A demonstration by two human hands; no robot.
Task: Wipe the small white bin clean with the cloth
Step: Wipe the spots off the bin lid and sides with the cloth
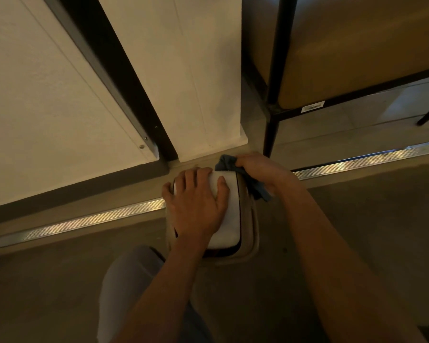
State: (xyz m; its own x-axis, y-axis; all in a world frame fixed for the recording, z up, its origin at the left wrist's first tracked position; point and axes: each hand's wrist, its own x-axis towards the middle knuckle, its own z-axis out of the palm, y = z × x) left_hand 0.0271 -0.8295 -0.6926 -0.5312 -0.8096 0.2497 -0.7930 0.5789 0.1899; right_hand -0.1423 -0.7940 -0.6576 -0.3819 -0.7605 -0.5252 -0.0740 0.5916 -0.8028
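Small white bin (229,206) with a smooth rounded lid, standing on the floor, seen from above; its beige rim frames the lid on the right and near sides. Blue cloth (235,167), crumpled, lies against the bin's far right edge and hangs down that side

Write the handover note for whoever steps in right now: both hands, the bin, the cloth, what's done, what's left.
Left hand: spread flat on the lid of the small white plastic bin, steadying it.
Right hand: grips the bunched blue cloth against the bin's far right upper edge.
The bin stands on the floor by the ribbed metal threshold strip, near the white wall corner.
Done: wiping is under way on the right side; how much is already clean cannot be told.
Left: the lid under the left hand, the remaining sides.
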